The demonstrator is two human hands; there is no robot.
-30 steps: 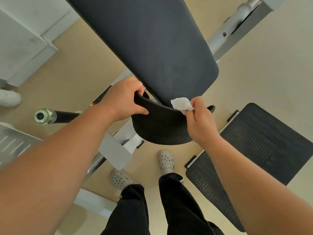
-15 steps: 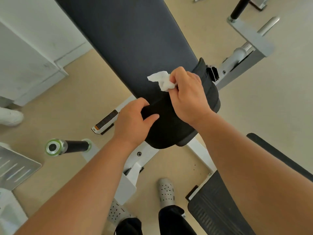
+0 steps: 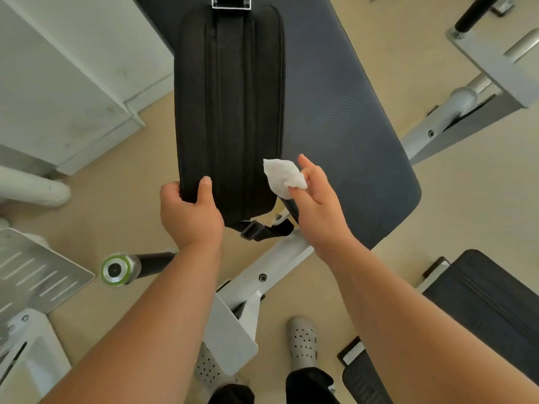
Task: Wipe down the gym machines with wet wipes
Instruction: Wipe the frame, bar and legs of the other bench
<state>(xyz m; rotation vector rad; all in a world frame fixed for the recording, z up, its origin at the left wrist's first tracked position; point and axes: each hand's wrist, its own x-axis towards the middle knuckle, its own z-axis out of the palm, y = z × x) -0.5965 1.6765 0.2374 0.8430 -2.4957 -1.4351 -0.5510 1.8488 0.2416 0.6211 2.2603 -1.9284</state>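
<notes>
Wet wipe [image 3: 284,177] in right hand [image 3: 318,211]

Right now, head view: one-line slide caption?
Left hand grips a padded black belt over a dark grey bench pad; right hand pinches a crumpled white wipe beside it.

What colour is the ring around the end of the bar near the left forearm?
Light green; the ring shows best in the head view, lower left.

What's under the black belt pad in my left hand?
The grey bench cushion extends out beside it; a buckle and white frame show below. Directly beneath is covered.
</notes>
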